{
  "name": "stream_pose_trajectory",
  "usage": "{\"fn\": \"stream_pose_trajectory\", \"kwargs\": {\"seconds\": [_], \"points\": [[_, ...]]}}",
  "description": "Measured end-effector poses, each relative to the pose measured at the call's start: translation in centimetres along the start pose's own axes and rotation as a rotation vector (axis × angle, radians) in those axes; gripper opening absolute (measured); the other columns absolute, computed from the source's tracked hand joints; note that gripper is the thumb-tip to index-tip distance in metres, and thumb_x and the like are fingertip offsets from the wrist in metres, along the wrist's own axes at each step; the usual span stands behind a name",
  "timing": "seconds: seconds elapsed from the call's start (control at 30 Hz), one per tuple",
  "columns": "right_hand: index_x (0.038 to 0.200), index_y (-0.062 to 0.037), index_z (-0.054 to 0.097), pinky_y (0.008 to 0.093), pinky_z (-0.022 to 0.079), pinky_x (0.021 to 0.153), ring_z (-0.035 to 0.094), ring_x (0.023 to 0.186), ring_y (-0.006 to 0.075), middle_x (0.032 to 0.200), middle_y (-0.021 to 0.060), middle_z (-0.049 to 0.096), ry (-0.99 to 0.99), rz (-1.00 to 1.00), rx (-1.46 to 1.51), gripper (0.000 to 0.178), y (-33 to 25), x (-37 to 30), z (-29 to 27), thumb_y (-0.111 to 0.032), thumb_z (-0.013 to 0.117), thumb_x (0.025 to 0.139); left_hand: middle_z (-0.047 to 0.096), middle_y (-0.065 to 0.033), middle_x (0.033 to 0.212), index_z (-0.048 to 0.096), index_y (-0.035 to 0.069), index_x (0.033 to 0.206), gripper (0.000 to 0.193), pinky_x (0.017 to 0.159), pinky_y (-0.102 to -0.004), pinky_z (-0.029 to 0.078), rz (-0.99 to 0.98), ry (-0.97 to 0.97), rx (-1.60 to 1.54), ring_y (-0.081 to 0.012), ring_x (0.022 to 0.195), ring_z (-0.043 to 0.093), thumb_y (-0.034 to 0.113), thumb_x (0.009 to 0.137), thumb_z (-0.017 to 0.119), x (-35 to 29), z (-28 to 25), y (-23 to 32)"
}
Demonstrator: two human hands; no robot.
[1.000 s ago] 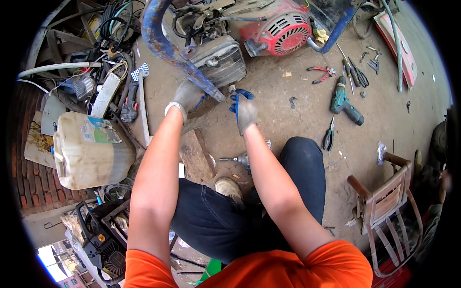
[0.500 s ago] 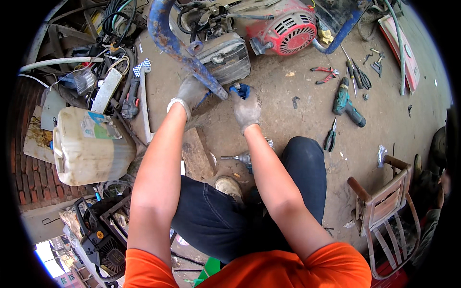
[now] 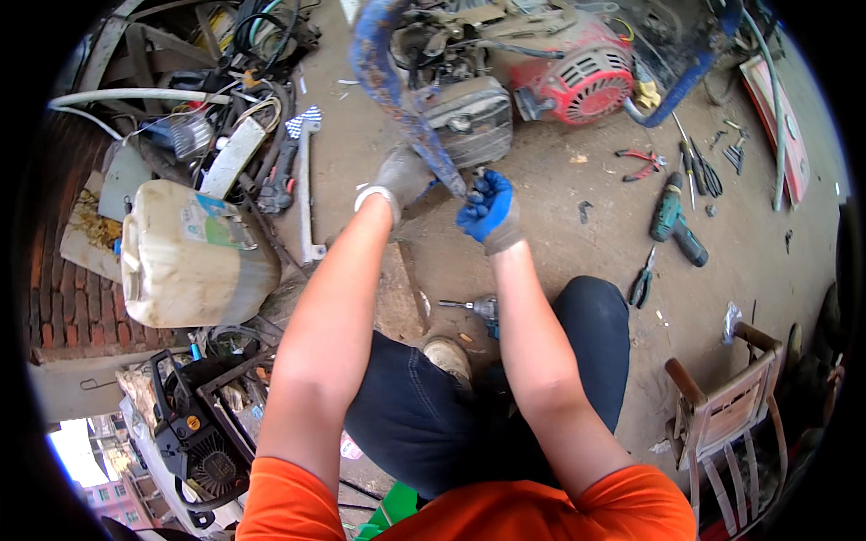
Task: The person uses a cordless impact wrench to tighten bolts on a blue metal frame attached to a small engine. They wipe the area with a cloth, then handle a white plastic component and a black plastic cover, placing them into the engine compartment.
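Note:
A rusty blue metal tube [image 3: 397,99] of a machine frame curves down between my gloved hands. My left hand [image 3: 405,177], in a grey glove, is at the tube's lower end on its left; its fingers are mostly hidden behind the tube. Just right of the tube's tip, my right hand [image 3: 490,213] is turned with the blue palm side of its glove up. Its fingers are curled in, and whatever they hold is too small to name. Behind the tube sits a dirty grey ribbed metal box [image 3: 474,122], beside a red engine cover [image 3: 597,90].
On the floor at right lie a green cordless drill [image 3: 669,212], red-handled pliers [image 3: 642,166], black pliers [image 3: 642,279] and a screwdriver [image 3: 690,171]. Another power tool [image 3: 483,309] lies near my right forearm. A jerrycan [image 3: 198,261] stands left, a wooden chair [image 3: 731,397] right.
My right hand has rolled over from showing the glove's grey back to its blue palm side, staying near the tube's tip. The whole view has shifted, moving the scene rightward.

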State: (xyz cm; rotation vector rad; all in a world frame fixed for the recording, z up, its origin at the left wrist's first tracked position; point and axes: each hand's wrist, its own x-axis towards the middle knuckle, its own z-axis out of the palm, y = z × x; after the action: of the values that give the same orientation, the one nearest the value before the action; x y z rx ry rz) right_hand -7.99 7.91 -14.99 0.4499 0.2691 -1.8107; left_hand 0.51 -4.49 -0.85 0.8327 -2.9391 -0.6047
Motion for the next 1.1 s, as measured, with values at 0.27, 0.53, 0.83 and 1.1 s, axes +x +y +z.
{"fn": "stream_pose_trajectory", "kwargs": {"seconds": [0.27, 0.53, 0.83, 1.1], "points": [[0.092, -0.0090, 0.063, 0.0271, 0.046, 0.062, 0.055, 0.062, 0.0105, 0.074, 0.0041, 0.062, 0.294, -0.842, -0.900, 0.032, 3.1, -0.8, 1.0, -0.040, 0.056, 0.090, 0.062, -0.0190, 0.116, 0.062, 0.003, 0.114, 0.041, 0.092, -0.0382, 0.044, -0.095, -0.009, -0.103, -0.0345, 0.110, 0.057, 0.026, 0.079, 0.066, 0.5, 0.8, -1.0], [0.091, -0.0056, 0.065, 0.0250, 0.042, 0.049, 0.050, 0.052, 0.0108, 0.071, 0.0016, 0.062, 0.324, -0.682, -0.792, 0.035, 2.3, -1.4, 0.7, -0.038, 0.054, 0.093, 0.063, -0.0184, 0.116, 0.062, 0.003, 0.115, 0.042, 0.091, -0.0359, 0.045, -0.153, -0.052, -0.221, -0.0319, 0.109, 0.058, 0.024, 0.079, 0.065, -0.6, -0.8, 0.7], [0.086, -0.0089, 0.065, 0.0243, 0.040, 0.049, 0.051, 0.057, 0.0103, 0.074, 0.0028, 0.062, 0.429, -0.658, -0.780, 0.029, 2.2, -2.6, 2.0, -0.034, 0.053, 0.093, 0.053, -0.0191, 0.129, 0.056, 0.006, 0.123, 0.043, 0.103, -0.0361, 0.036, -0.176, -0.146, -0.130, -0.0342, 0.121, 0.047, 0.028, 0.087, 0.056, 0.4, 0.3, -0.2], [0.092, -0.0072, 0.066, 0.0250, 0.041, 0.052, 0.049, 0.055, 0.0103, 0.076, 0.0022, 0.062, 0.347, -0.235, -0.490, 0.031, 1.9, -0.9, 0.4, -0.034, 0.050, 0.095, 0.057, -0.0196, 0.123, 0.059, 0.006, 0.120, 0.041, 0.099, -0.0369, 0.040, -0.189, -0.105, -0.106, -0.0348, 0.116, 0.051, 0.030, 0.087, 0.056, 0.6, 1.1, -1.5]]}}
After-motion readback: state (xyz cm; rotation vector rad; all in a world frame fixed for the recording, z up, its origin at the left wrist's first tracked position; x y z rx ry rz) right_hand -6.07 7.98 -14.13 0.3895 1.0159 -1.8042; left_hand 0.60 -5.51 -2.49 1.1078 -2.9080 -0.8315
